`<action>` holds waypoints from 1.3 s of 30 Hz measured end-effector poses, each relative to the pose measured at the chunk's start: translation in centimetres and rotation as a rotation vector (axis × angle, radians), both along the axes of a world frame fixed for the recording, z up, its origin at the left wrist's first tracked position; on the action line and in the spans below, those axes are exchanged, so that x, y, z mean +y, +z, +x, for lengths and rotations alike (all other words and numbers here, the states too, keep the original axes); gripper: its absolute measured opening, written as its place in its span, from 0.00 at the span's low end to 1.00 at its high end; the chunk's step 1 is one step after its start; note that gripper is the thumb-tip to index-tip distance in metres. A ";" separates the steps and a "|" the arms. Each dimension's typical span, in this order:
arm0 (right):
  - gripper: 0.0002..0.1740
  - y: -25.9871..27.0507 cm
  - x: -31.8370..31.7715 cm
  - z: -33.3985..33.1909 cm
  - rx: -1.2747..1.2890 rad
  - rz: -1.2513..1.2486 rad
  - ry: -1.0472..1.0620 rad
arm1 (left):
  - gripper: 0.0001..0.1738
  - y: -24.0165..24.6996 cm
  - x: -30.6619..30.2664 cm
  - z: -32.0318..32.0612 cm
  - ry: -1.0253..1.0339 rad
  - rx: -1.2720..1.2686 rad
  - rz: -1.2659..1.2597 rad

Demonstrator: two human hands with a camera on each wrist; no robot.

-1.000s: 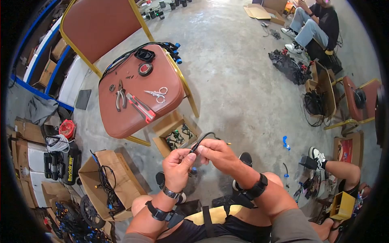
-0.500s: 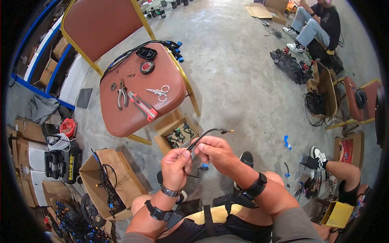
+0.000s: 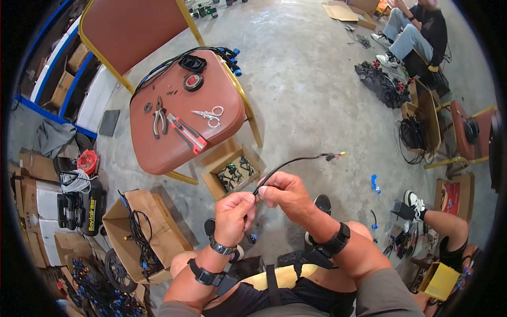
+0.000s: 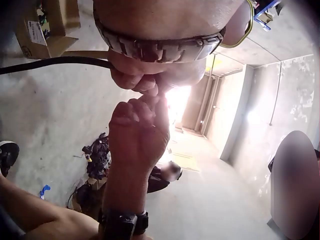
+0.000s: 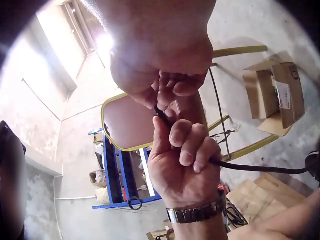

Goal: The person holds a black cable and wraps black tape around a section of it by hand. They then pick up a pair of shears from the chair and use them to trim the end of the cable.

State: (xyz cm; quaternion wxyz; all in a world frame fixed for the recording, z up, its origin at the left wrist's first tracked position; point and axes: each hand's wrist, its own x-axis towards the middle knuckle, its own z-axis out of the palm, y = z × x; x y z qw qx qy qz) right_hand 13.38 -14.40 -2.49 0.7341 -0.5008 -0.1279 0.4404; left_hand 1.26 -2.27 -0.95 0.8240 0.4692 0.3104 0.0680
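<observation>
A thin black cable (image 3: 290, 160) arcs up and right from between my two hands in the head view, with small red and yellow tips (image 3: 336, 156) at its loose end. My left hand (image 3: 232, 215) grips it, thumb on top; in the right wrist view another stretch of cable (image 5: 265, 168) runs out below its curled fingers. My right hand (image 3: 286, 194) pinches the cable close beside the left fingertips. Its fingers (image 5: 167, 92) face the left thumb there. Under the hands a blue connector (image 3: 253, 238) shows near my feet.
Ahead left, a brown chair seat (image 3: 153, 142) bears pliers (image 3: 159, 120), a red utility knife (image 3: 187, 134), scissors (image 3: 212, 115) and a tape roll (image 3: 193, 81). Cardboard boxes with cables (image 3: 231, 174) (image 3: 142, 232) stand below it. Other people sit at the right.
The cable's loose end has swung up and to the right, and more of its length now shows beyond my right hand. Both hands stay close together, shifted only slightly.
</observation>
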 end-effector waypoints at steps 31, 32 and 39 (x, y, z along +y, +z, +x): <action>0.04 1.1 -0.4 0.4 -0.150 -0.097 0.021 | 0.09 -0.8 0.0 0.2 -0.003 -0.067 0.008; 0.04 1.1 -0.4 0.4 -0.150 -0.097 0.022 | 0.09 -0.8 0.0 0.1 -0.002 -0.067 0.008; 0.06 1.1 -0.6 1.0 -0.150 -0.147 0.109 | 0.09 -1.3 0.0 0.0 -0.032 -0.053 0.118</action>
